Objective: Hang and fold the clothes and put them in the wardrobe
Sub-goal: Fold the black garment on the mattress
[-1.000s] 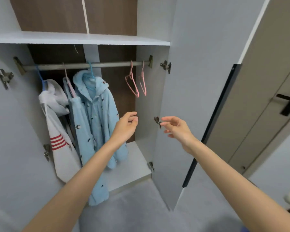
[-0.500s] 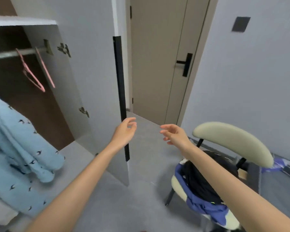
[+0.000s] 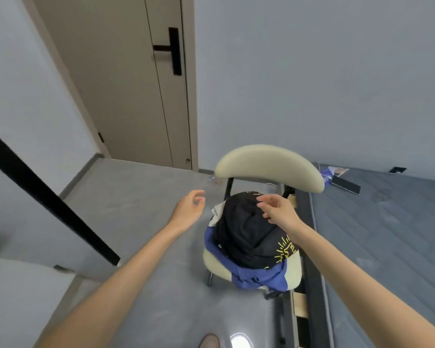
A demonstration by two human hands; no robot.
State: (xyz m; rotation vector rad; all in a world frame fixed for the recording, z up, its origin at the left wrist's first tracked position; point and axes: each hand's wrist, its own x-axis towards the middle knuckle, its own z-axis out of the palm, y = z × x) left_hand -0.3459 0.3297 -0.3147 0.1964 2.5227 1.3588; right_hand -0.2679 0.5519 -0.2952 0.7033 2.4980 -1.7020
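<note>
A pile of clothes sits on the seat of a cream chair [image 3: 269, 167]. On top lies a black garment with a yellow print [image 3: 246, 234]; under it a blue garment [image 3: 259, 277] hangs over the seat's front edge, and a bit of white cloth [image 3: 217, 212] shows at the left. My right hand [image 3: 278, 209] hovers over the top of the black garment, fingers loosely spread, holding nothing. My left hand [image 3: 189, 209] is in the air left of the pile, fingers relaxed and empty. The wardrobe's inside is out of view.
The open wardrobe door [image 3: 23, 172] with its black edge strip stands at the left. A beige room door [image 3: 136, 84] is behind. A grey mattress [image 3: 387, 234] lies right of the chair, with a dark box [image 3: 345, 183] on it. A shoe [image 3: 209, 341] shows at the bottom.
The view has swung right from the wardrobe with its hanging clothes to the chair. Both hands stay empty and now reach over the pile on the seat.
</note>
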